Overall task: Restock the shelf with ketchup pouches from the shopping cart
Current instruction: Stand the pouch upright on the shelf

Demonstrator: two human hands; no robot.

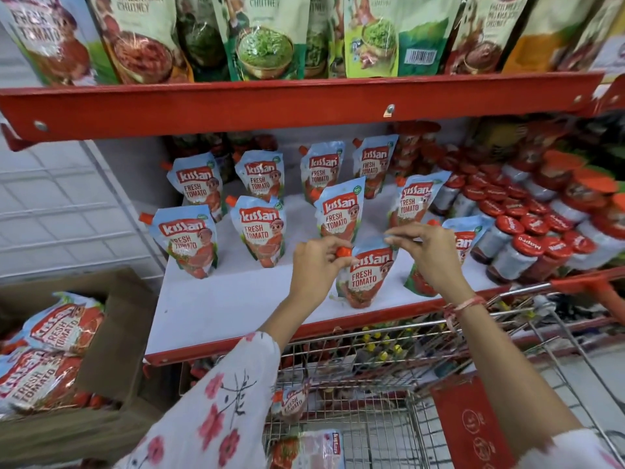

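Note:
A ketchup pouch [363, 277] stands upright near the front edge of the white shelf [236, 306]. My left hand [316, 265] pinches its red cap at the top left corner. My right hand [427, 252] grips the pouch's top right corner. Several more ketchup pouches [258, 231] stand in rows behind and to the left. The shopping cart [389, 384] sits below the shelf, with a pouch [291, 402] and another pouch [306, 450] lying in it.
An open cardboard box [111, 350] at the lower left holds more pouches [57, 328]. Red-lidded jars [527, 238] crowd the shelf's right side. A red upper shelf [287, 103] carries chutney pouches [267, 38]. The cart's red handle [592, 289] is at the right.

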